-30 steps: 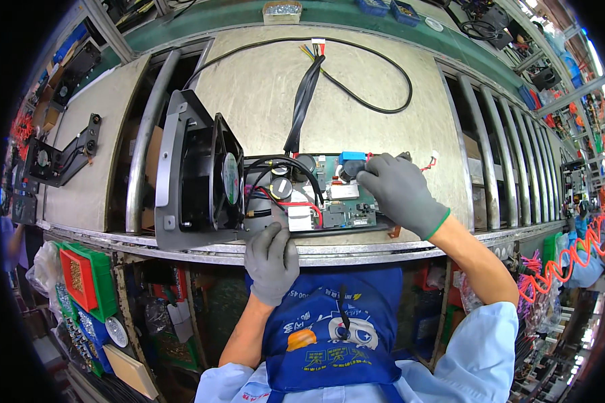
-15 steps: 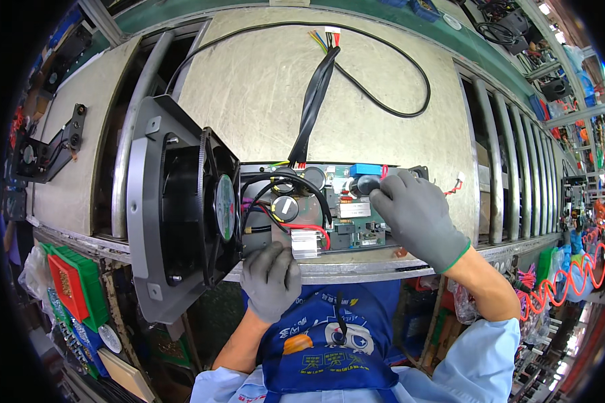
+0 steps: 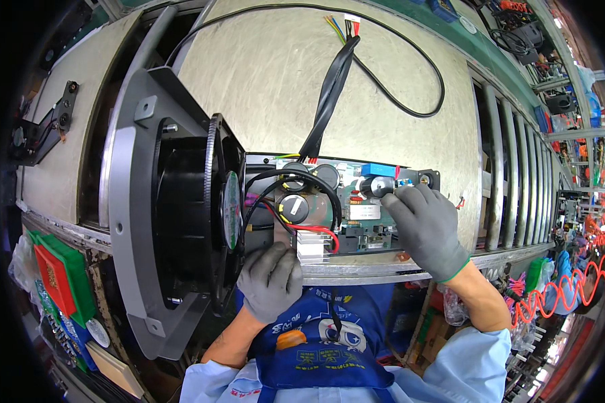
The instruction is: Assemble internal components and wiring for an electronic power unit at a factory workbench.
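1. The circuit board [image 3: 387,220] lies on the metal worktable [image 3: 262,80], near its near edge and just right of the axial fan [image 3: 216,201]. It looks stiff and thin, probably brittle under bending; the bare outer edges would be the safer hold.
2. The right hand [image 3: 427,228], gloved in grey, is curled over the board's right part. Its thumb and forefinger are close to a black cylindrical capacitor [image 3: 381,186]; whether they pinch anything, I cannot tell.
3. The left hand [image 3: 272,279], also gloved, has loosely bent fingers at the near edge, just left of the finned heat sink [image 3: 312,246]. Its fingertips are partly hidden, so I cannot tell if it grips or only rests.
4. The capacitors, including 3 round ones on the left part and the blue block capacitor [image 3: 378,170] on the far side, stand on leads that sideways force could probably bend; they seem poor handles.
5. The grey sheet-metal bracket [image 3: 124,215] carrying the fan looks rigid and likely the heaviest part. Its broad plate offers the firmest hold, though its rims may be sharp.
6. The sleeved cable bundle [image 3: 329,91], running to the far side, looks flexible and could tug at the board.
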{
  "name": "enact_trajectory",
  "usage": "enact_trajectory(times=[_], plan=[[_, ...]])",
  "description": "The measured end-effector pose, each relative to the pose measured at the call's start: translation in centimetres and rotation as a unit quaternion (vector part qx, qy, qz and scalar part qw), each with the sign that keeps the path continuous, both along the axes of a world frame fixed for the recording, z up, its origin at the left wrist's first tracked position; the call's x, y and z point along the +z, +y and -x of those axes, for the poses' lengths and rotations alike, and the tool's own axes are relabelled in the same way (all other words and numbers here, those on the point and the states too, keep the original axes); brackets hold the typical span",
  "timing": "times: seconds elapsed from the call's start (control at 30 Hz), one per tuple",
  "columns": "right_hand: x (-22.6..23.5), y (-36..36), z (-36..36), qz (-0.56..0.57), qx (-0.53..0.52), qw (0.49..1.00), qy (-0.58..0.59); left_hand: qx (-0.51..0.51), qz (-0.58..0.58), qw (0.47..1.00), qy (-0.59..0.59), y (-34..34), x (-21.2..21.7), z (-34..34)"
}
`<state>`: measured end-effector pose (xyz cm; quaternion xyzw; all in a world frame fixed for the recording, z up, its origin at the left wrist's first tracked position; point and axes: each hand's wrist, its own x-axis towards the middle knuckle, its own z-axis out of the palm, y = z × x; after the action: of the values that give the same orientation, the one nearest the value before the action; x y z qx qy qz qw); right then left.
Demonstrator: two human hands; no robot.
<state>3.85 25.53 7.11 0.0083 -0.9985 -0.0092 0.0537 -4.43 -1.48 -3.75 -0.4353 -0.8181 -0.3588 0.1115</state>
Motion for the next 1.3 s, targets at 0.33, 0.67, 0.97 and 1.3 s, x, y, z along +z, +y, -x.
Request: enact_trajectory(times=[0.33, 0.67, 0.97, 1.3], plan=[[-2.6, -2.4, -0.8, 0.14, -0.135, 0.975, 0.104, 0.019, 0.003, 1.0, 0.017, 0.4, 0.4, 0.2], [-3.6, -3.0, -1.3, 0.19, -0.208, 0.951, 0.13, -0.009, -0.025, 1.0, 0.01, 0.1, -0.3, 0.3], [-3.0, -2.7, -1.1, 0.085, -0.134, 0.983, 0.089, 0.011, -0.028, 0.999, 0.021, 0.3, -0.2, 0.0], [-3.5, -1.6, -1.0, 0.11, -0.108, 0.983, 0.096, 0.022, -0.019, 1.0, 0.005, 0.3, 0.0, 0.1]])
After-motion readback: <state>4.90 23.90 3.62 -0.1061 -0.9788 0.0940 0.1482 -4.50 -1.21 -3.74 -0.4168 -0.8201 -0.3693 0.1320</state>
